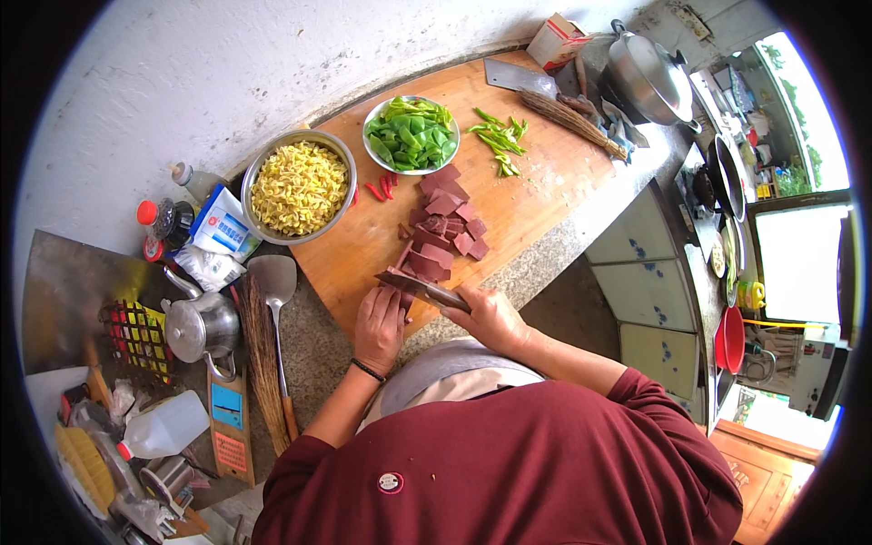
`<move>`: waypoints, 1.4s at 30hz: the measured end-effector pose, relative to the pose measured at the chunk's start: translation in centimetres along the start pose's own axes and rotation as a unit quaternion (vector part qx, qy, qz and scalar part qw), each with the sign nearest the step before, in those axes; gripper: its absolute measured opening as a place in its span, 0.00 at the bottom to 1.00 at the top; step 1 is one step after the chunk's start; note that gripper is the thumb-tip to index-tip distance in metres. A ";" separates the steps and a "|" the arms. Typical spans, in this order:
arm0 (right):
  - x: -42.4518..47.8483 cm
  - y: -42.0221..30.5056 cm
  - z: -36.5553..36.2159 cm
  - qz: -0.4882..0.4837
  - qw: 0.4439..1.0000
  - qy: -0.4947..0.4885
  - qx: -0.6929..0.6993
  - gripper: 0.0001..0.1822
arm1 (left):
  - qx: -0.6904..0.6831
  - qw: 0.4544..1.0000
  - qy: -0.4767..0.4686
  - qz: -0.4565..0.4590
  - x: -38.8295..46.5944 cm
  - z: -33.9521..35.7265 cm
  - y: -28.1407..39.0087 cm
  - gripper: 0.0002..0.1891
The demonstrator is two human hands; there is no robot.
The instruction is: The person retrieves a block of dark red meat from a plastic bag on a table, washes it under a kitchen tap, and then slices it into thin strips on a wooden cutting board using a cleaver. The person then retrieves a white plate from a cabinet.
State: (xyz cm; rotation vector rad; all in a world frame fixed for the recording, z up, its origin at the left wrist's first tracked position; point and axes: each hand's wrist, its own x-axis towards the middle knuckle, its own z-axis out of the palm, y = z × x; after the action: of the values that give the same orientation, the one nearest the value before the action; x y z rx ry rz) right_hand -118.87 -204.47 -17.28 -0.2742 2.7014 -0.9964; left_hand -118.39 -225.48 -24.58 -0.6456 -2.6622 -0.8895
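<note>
My right hand [494, 319] grips the handle of a kitchen knife [417, 286], its blade pointing left across a dark red block, which looks like blood curd. My left hand [380, 325] rests with bent fingers on the near end of that block, close to the blade. Cut dark red slices [430, 259] lie just beyond the knife, and more pieces [446, 197] are heaped farther up the wooden cutting board [552, 180]. Behind them stand a bowl of cut green peppers [412, 136] and a metal basin of yellow bean sprouts [300, 187]. Small red chillies [383, 187] lie between these.
Green pepper strips [503, 139], a cleaver [521, 77] and a straw brush [572, 122] occupy the board's far right. A lidded pot [647, 75] stands beyond. To the left are a spatula [274, 286], a metal kettle [201, 327], seasoning bottles [174, 221] and a grater [230, 429].
</note>
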 end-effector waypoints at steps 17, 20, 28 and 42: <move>-0.3 -0.9 -0.2 0.008 1.000 -0.019 -0.012 0.16 | -0.030 0.999 0.014 0.003 -0.6 0.1 -0.6 0.12; -0.1 0.0 1.2 0.015 0.999 -0.025 -0.040 0.16 | -0.019 1.000 0.015 0.005 -0.4 0.2 -0.4 0.13; -0.4 1.0 1.7 0.017 0.999 0.028 0.027 0.16 | 0.003 1.000 0.010 0.004 -1.3 -0.1 -0.1 0.12; 0.2 1.3 2.4 -0.001 1.000 0.007 0.002 0.18 | 0.003 0.999 0.028 0.015 -1.1 -0.3 -0.2 0.12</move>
State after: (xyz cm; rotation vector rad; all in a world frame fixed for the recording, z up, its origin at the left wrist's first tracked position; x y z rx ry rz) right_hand -118.48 -205.00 -19.93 -0.2694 2.7122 -1.0066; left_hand -117.51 -226.13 -24.85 -0.6473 -2.5974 -0.8776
